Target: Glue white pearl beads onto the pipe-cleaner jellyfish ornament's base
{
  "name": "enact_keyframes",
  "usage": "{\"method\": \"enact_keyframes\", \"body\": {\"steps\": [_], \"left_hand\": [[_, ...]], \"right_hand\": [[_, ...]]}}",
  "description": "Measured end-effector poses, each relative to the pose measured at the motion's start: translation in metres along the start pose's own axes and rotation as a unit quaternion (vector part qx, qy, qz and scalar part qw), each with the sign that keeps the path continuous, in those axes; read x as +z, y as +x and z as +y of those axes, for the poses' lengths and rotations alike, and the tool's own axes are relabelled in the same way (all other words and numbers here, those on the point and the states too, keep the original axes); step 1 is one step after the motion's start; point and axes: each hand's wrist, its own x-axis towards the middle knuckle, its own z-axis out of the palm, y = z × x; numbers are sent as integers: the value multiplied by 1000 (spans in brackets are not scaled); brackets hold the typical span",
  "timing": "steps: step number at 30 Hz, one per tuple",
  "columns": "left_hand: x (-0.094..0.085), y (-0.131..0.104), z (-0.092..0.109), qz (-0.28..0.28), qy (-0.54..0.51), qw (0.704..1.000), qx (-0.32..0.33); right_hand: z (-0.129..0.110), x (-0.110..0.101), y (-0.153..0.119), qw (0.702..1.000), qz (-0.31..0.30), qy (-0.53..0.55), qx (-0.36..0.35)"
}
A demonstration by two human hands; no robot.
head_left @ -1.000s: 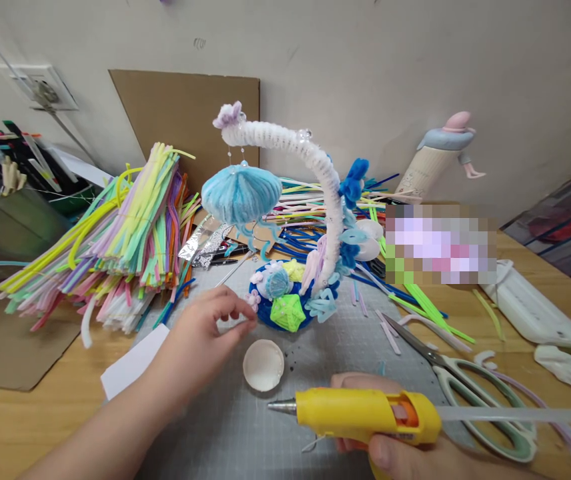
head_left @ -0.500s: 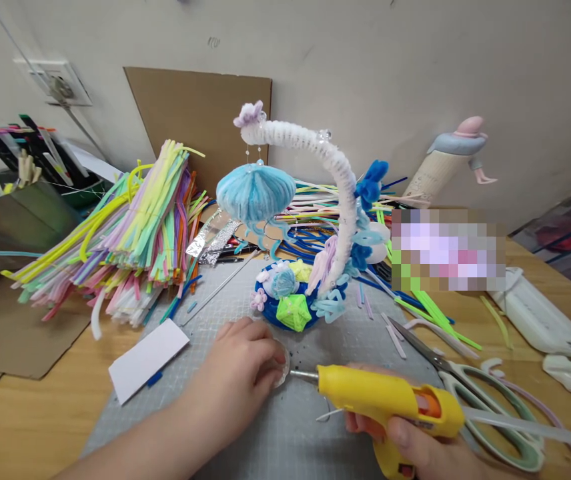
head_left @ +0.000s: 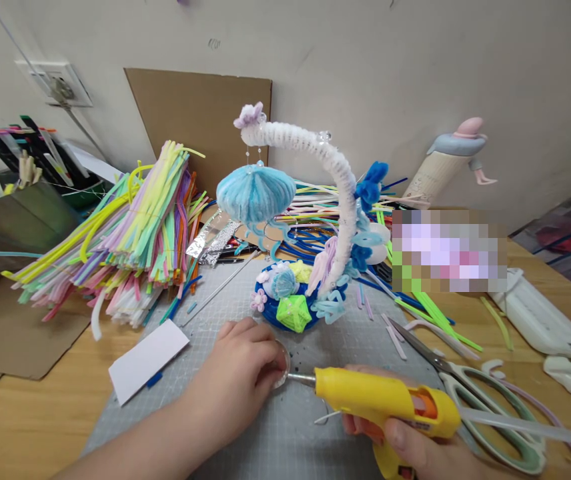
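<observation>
My left hand (head_left: 248, 360) is closed, pinching a small clear round piece (head_left: 283, 367) just above the grey cutting mat (head_left: 165, 433). Most of that piece is hidden behind the fingers. My right hand (head_left: 405, 443) grips a yellow hot glue gun (head_left: 380, 400), with a glue stick (head_left: 525, 425) sticking out of its back. The gun's metal nozzle points left and meets the clear piece's edge, or nearly so. Behind my hands stands a pipe-cleaner ornament: a white arch (head_left: 343, 193), a hanging blue jellyfish (head_left: 256, 190) and a dark blue base (head_left: 270, 320) carrying a green star-like shape (head_left: 294, 313).
Scissors (head_left: 500, 420) lie to the right, close to my right hand. A white card (head_left: 149, 360) rests on the left of the mat. Bundles of pastel pipe cleaners (head_left: 140, 227) are heaped at the left, with a cardboard sheet (head_left: 200, 127) against the wall.
The glue gun has shifted very slightly left, its nozzle closer to the clear piece. My left hand stays in nearly the same spot.
</observation>
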Motion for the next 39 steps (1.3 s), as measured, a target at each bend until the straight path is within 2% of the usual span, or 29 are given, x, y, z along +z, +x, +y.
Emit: {"method": "enact_keyframes", "body": {"steps": [11, 14, 16, 18, 19, 21, 23, 24, 26, 28, 30, 34, 39], "left_hand": [[0, 1, 2, 11, -4, 1000, -9], [-4, 1, 1, 43, -61, 997, -26], [-8, 1, -1, 81, -151, 984, -47], [-12, 1, -5, 99, -296, 945, -94], [-14, 1, -6, 94, -382, 911, -126], [-16, 0, -10, 64, -545, 815, -186], [-17, -2, -12, 24, -661, 718, -218], [-18, -2, -12, 6, -698, 681, -223], [-18, -4, -12, -21, -742, 632, -222], [-19, -5, -11, -33, -763, 611, -208], [-19, -4, -10, -40, -771, 608, -188], [-18, -4, -8, -53, -771, 612, -167], [-16, -5, -7, -60, -756, 631, -162]], "right_hand": [[-1, -1, -2, 1000, -8, -11, -5], [2, -2, -2, 1000, 2, -10, -3], [2, -2, -1, 1000, 13, 6, 0], [2, -1, 0, 999, 25, 21, -3], [1, -1, 0, 999, 27, 20, -8], [1, -2, 0, 1000, 23, 11, -15], [1, -4, -2, 1000, 13, 7, -19], [1, -5, -2, 1000, 10, 8, -22], [3, -7, -3, 1000, 0, 9, -27], [4, -8, -4, 999, -9, 8, -31], [4, -8, -3, 1000, -5, 11, -25], [1, -5, -1, 1000, 10, 19, -18], [-2, -3, -1, 999, 32, 13, -4]]}}
